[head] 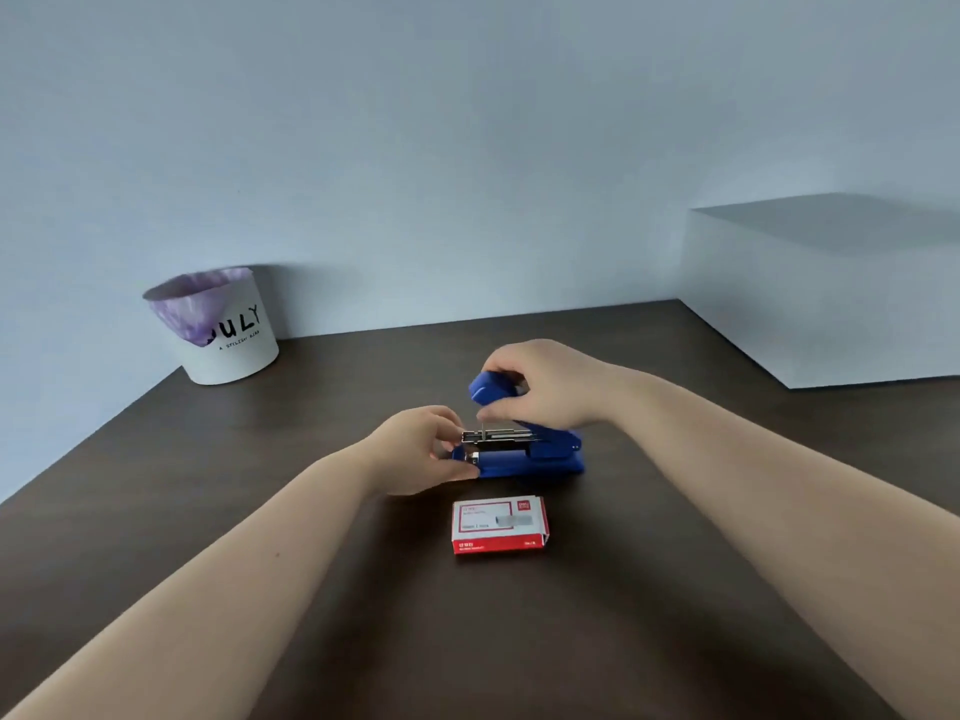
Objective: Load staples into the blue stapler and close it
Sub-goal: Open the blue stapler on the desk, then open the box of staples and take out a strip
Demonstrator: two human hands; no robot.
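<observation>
A: What's out, and how many of each?

B: One blue stapler [524, 449], one staple box [500, 524], one white bin [223, 330] with a purple liner, and two bare hands.

A: Where does it all sit?

B: On a dark brown table [675, 537]. A pale blue-grey wall runs behind it, and a white block [821, 304] stands at the far right corner. The bin is at the far left, against the wall, well apart from the rest.

A: And the stapler?

B: Mid-table, lying crosswise, hinge end to the right. Its base rests flat on the table. The blue lid [491, 389] is swung up and the metal staple channel [501, 436] lies bare between lid and base. Whether staples lie in the channel I cannot tell.

A: The box?

B: Red and white, closed, flat on the table just on the near side of the stapler, not touching it.

A: Right hand?

B: The right hand [540, 387] is curled over the raised lid, thumb below and fingers on top, pinching its free end and holding it up.

A: Left hand?

B: The left hand [421, 449] is at the stapler's front end. Thumb and fingers are drawn together around the tip of the base and the channel mouth, touching both. The fingers are only slightly parted. Whether they pinch a strip of staples is too small to tell.
</observation>
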